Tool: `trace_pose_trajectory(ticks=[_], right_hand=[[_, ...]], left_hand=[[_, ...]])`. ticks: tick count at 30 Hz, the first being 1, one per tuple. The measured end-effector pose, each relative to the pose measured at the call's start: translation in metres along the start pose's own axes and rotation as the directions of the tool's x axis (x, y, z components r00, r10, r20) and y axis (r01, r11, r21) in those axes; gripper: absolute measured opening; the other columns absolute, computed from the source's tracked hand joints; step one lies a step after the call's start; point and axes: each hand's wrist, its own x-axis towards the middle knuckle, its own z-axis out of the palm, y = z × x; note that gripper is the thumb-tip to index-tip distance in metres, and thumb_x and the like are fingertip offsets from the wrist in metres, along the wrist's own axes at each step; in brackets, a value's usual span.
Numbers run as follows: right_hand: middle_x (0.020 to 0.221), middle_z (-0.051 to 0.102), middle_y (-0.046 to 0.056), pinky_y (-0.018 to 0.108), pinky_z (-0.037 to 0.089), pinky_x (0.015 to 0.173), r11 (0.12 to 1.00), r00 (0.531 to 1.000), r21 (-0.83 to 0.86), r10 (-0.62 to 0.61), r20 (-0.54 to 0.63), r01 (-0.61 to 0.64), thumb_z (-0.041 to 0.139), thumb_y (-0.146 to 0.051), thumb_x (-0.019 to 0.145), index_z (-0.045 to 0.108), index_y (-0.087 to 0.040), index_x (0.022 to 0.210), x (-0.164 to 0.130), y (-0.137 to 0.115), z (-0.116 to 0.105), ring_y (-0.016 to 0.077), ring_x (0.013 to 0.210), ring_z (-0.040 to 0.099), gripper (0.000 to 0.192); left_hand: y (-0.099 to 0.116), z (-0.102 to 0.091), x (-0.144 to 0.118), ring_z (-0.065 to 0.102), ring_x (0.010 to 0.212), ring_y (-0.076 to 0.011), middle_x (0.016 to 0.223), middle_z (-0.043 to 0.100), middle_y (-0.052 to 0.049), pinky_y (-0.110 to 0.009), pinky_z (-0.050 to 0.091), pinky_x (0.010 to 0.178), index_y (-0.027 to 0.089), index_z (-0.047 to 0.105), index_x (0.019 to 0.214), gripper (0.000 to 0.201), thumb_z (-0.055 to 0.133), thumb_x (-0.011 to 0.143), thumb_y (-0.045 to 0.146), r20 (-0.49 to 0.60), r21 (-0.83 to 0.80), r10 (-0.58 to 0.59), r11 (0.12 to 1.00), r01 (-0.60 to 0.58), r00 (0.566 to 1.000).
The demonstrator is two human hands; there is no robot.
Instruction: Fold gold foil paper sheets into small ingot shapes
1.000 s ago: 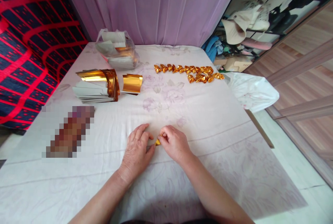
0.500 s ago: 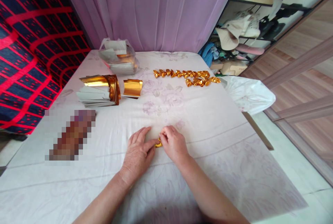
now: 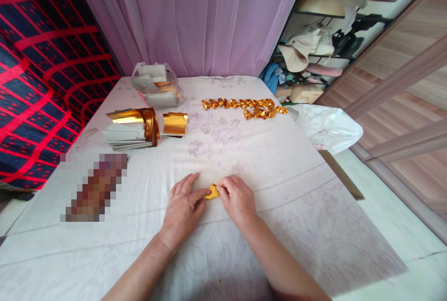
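A small folded piece of gold foil paper (image 3: 212, 192) lies on the cloth between my two hands. My left hand (image 3: 183, 201) rests on the table, its thumb and index finger on the left end of the piece and its other fingers stretched forward. My right hand (image 3: 238, 198) has its fingers curled and pinches the right end. Farther back, small folded gold foil pieces (image 3: 258, 104) stand in rows. To the left are a stack of gold foil paper sheets (image 3: 132, 128) and a smaller pile of gold sheets (image 3: 175, 124).
A clear plastic bag (image 3: 155, 84) with more paper sheets stands at the back left. A blurred-out reddish object (image 3: 96, 189) lies at the left. A white plastic bag (image 3: 326, 126) hangs by the right table edge. Beyond are a purple curtain (image 3: 195, 17) and shelves with a cap (image 3: 296, 53).
My right hand has shifted slightly right, and more of the gold piece shows between my hands. The camera view has tilted a little.
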Motion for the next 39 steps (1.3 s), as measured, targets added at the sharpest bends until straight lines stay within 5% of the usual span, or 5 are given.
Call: trace_pose_trajectory(ticks=[23,30,39], right_hand=[[0.074,0.066,-0.001,0.029,0.038,0.070,0.992,0.996,0.107,0.063,0.057,-0.068,0.061,-0.013,0.082,0.063,-0.023,0.075,-0.010,0.022,-0.015,0.0177,0.075,0.058,0.012],[0.094,0.069,0.003,0.034,0.044,0.081,0.993,0.997,0.113,-0.037,0.063,0.029,0.067,-0.021,0.083,0.070,-0.023,0.098,-0.013,0.021,-0.016,0.0213,0.090,0.060,0.016],[0.089,0.067,0.002,0.033,0.042,0.078,0.992,0.996,0.095,-0.089,0.017,0.087,0.067,-0.019,0.085,0.070,-0.023,0.094,-0.015,0.022,-0.013,0.0198,0.087,0.059,0.011]], left_hand=[[-0.001,0.001,0.000,0.049,0.127,-0.0327,0.137,0.055,-0.007,-0.055,0.045,0.100,0.032,0.075,0.103,0.033,0.058,0.082,0.013,0.003,0.006,0.006,1.000,-0.006,1.000],[-0.001,-0.002,-0.001,0.048,0.130,-0.0324,0.138,0.056,-0.008,-0.055,0.042,0.102,0.031,0.073,0.105,0.030,0.060,0.083,0.015,0.032,0.004,0.044,0.999,-0.044,0.999],[-0.006,0.002,-0.002,0.055,0.121,-0.0296,0.125,0.067,-0.005,-0.054,0.041,0.102,0.028,0.069,0.111,0.025,0.064,0.087,0.026,0.013,0.027,0.092,0.995,-0.093,0.996]])
